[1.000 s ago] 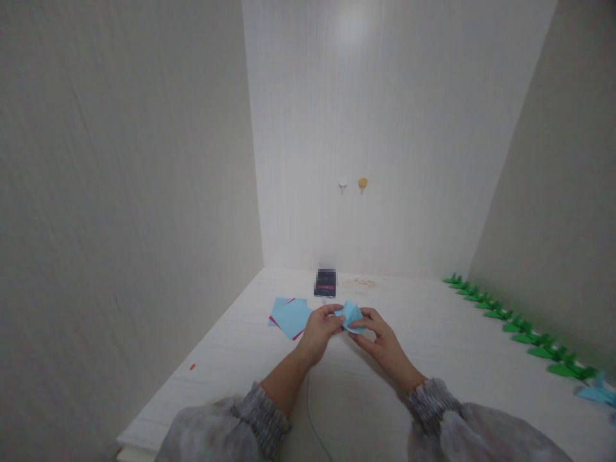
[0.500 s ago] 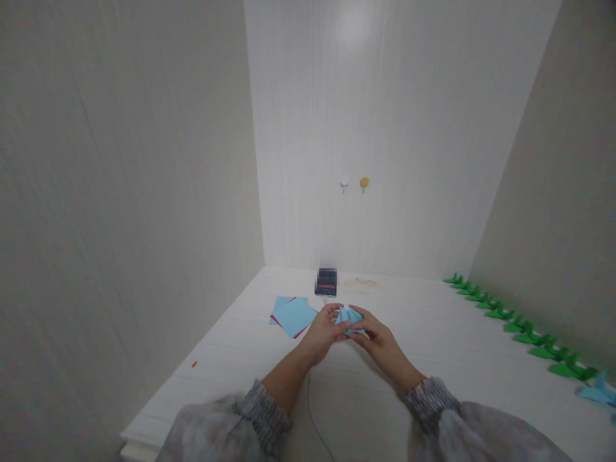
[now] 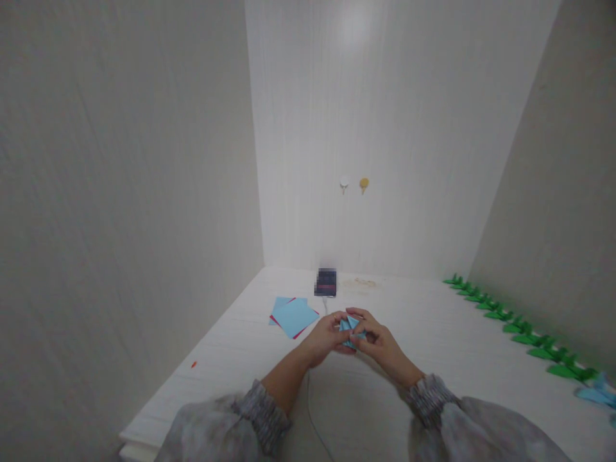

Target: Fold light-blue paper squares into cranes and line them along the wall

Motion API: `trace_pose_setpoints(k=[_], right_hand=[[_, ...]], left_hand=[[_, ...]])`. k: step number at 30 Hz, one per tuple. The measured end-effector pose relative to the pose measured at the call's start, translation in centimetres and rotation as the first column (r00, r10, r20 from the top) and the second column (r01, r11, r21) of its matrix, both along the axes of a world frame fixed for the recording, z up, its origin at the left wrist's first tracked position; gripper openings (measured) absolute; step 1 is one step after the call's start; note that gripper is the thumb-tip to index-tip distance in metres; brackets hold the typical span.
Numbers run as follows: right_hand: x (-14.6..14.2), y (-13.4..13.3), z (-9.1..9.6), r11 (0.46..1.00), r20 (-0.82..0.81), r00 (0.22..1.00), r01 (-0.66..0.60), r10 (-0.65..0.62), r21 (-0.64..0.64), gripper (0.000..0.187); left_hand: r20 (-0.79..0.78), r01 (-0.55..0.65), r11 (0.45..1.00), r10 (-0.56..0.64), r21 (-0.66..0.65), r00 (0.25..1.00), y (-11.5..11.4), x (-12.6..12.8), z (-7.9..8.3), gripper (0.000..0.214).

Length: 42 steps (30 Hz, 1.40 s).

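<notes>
A small piece of folded light-blue origami paper [image 3: 353, 322] is held between both hands above the white table. My left hand [image 3: 325, 335] grips its left side, thumb across the front. From the right, my right hand [image 3: 376, 336] pinches it, thumb and fingers on the near folds. Fingers cover much of the paper, so its full shape is hidden. Left of my hands lies a loose stack of square blue and red sheets [image 3: 294, 317] on the table.
Behind the hands lies a phone [image 3: 326, 283] with a white cable [image 3: 312, 417] running toward me. Several green folded paper pieces [image 3: 522, 333] line the right wall, with a blue one [image 3: 597, 393] nearest. A small orange bit [image 3: 194, 364] sits at left. Two hooks [image 3: 364, 183] hang on the back wall.
Both hands have come slightly down and nearer with the folded paper. The paper is turned a little, and the right fingers have shifted on its folds.
</notes>
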State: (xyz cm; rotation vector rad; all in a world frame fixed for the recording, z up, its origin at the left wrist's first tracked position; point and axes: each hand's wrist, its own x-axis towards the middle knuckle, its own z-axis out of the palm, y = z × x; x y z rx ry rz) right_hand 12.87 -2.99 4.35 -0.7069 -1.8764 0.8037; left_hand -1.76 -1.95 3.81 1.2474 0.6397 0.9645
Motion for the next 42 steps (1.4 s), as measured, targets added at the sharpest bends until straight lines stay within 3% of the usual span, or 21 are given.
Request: trace_pose_setpoints(k=[5, 8, 11, 15, 23, 30, 33, 38, 42], right_hand=[[0.0, -0.1, 0.0, 0.998, 0.066, 0.997, 0.044, -0.047, 0.045, 0.003], [0.0, 0.0, -0.1, 0.983, 0.137, 0.978, 0.14, -0.156, 0.121, 0.007], [0.1, 0.3, -0.4, 0.952, 0.19, 0.943, 0.237, -0.273, 0.193, 0.006], [0.2, 0.7, -0.7, 0.919, 0.195, 0.915, 0.302, -0.354, 0.254, 0.005], [0.3, 0.7, -0.4, 0.934, 0.164, 0.935, 0.271, -0.313, 0.233, 0.009], [0.4, 0.6, -0.3, 0.929, 0.163, 0.929, 0.294, -0.333, 0.224, 0.015], [0.4, 0.7, -0.3, 0.915, 0.158, 0.916, 0.327, -0.368, 0.235, 0.017], [0.5, 0.7, -0.4, 0.913, 0.178, 0.913, 0.315, -0.366, 0.261, 0.015], [0.7, 0.6, -0.5, 0.914, 0.198, 0.909, 0.311, -0.366, 0.262, 0.014]], left_hand=[[-0.1, -0.03, 1.0, 0.031, 0.007, 0.995, 0.3, 0.1, -0.2, 0.028], [-0.134, -0.19, 0.981, 0.194, 0.047, 0.972, 0.7, 0.3, -0.4, 0.026], [-0.203, -0.346, 0.921, 0.379, 0.181, 0.903, 1.0, 0.3, -0.4, 0.023], [-0.242, -0.414, 0.855, 0.492, 0.312, 0.836, 1.0, 0.1, -0.3, 0.024], [-0.242, -0.408, 0.834, 0.511, 0.372, 0.825, 1.4, 0.0, -0.9, 0.038], [-0.32, -0.344, 0.81, 0.523, 0.474, 0.79, 1.3, -0.3, -0.8, 0.031], [-0.319, -0.357, 0.826, 0.514, 0.437, 0.796, 1.4, -0.3, -1.1, 0.031], [-0.246, -0.351, 0.884, 0.431, 0.309, 0.868, 1.5, 0.0, -1.3, 0.032], [-0.246, -0.358, 0.848, 0.471, 0.39, 0.847, 1.2, 0.0, -1.0, 0.035]])
